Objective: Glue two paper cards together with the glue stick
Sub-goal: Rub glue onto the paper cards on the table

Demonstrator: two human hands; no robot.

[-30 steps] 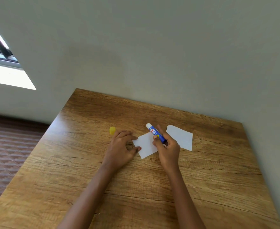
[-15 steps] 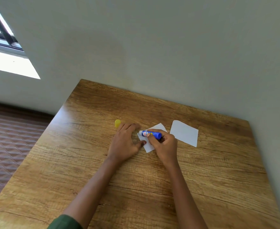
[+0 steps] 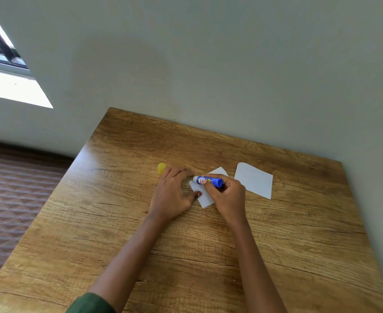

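Spreading glue looks like the step in hand: the right hand [image 3: 227,197] is wrapped around the blue glue stick [image 3: 208,181], laid low with its white tip over the near card [image 3: 205,199], while the left hand [image 3: 171,195] lies flat, thumb pinning that card to the table [image 3: 208,256]. The second card [image 3: 253,180] waits just beside, the yellow cap [image 3: 161,168] behind the left fingers. Next, I'd guess, that second card must be lifted and squared on top.

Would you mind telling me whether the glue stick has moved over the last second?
Yes. The glue stick swung down from pointing away to lying sideways, its tip now toward the yellow cap over the near card.
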